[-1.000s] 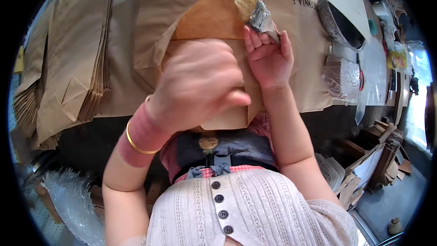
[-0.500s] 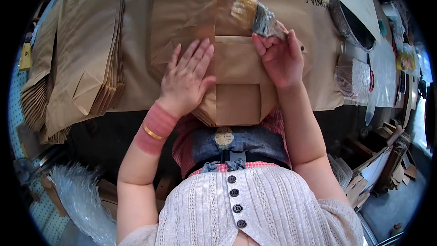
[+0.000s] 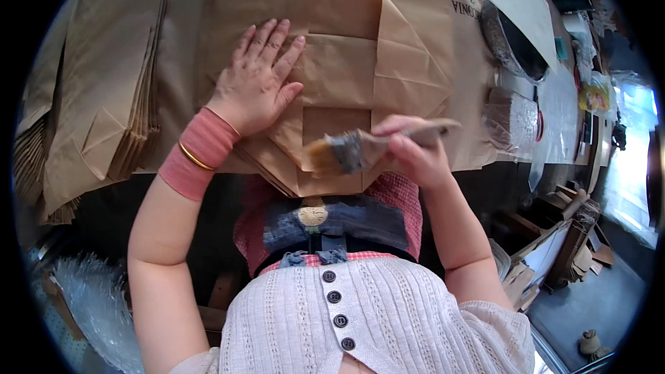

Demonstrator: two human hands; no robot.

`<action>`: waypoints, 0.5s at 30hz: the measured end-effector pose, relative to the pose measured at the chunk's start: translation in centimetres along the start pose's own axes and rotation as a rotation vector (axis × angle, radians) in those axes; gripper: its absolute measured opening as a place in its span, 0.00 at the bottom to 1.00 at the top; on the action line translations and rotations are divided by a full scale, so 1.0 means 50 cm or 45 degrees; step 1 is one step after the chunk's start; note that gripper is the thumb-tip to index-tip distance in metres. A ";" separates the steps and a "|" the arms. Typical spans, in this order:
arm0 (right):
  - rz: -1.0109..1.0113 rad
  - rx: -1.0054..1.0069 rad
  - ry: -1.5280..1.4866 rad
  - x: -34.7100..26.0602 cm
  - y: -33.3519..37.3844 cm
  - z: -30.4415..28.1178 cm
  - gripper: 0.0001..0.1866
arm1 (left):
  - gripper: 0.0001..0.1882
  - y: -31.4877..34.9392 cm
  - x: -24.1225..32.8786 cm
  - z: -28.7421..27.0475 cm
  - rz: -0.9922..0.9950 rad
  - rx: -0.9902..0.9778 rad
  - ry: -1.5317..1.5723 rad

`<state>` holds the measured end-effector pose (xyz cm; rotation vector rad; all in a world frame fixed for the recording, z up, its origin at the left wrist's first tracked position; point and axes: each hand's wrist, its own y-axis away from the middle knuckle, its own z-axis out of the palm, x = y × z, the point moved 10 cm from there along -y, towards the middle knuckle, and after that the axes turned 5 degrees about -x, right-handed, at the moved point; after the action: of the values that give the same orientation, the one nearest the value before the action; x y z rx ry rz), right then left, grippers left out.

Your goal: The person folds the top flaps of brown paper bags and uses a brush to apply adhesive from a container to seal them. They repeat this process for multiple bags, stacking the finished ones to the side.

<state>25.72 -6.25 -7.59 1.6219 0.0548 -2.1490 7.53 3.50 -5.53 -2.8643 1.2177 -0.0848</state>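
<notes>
A brown paper bag lies on a stack of bags before me, its near end folded into an angular bottom with flaps. My left hand rests flat on the left part of that folded end, fingers stretched out. In my right hand I hold a wide paintbrush by its wooden handle. Its yellowish bristles, blurred by motion, point left over the near edge of the bag's bottom. Whether the bristle tips touch the paper I cannot tell.
Stacks of folded brown paper bags stand on the left of the table. To the right lie a dark plastic-wrapped basin, a wrapped block and clear sheeting. Wood and cardboard scraps are below at right, clear plastic strands at lower left.
The brush has swung from above the far part of the bag down to its near edge, bristles now pointing left. The far right flap now lies opened outward. My left hand stays flat.
</notes>
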 end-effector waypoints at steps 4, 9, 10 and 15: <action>-0.787 -0.039 1.374 -0.241 0.090 0.087 0.15 | 0.34 0.012 -0.005 -0.004 -0.024 0.012 -0.050; -0.601 -0.403 1.771 -0.144 0.089 0.150 0.18 | 0.33 0.005 0.001 -0.005 0.019 0.087 -0.038; -0.644 -0.397 1.758 -0.138 0.100 0.161 0.16 | 0.33 0.006 0.002 -0.002 0.014 0.079 -0.051; -0.858 -0.327 1.594 -0.116 0.121 0.187 0.13 | 0.33 0.003 -0.001 -0.001 0.004 0.077 -0.115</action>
<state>20.70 -12.59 2.06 2.7100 1.3165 -0.9944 7.38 3.44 -5.51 -2.7818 1.1823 0.0082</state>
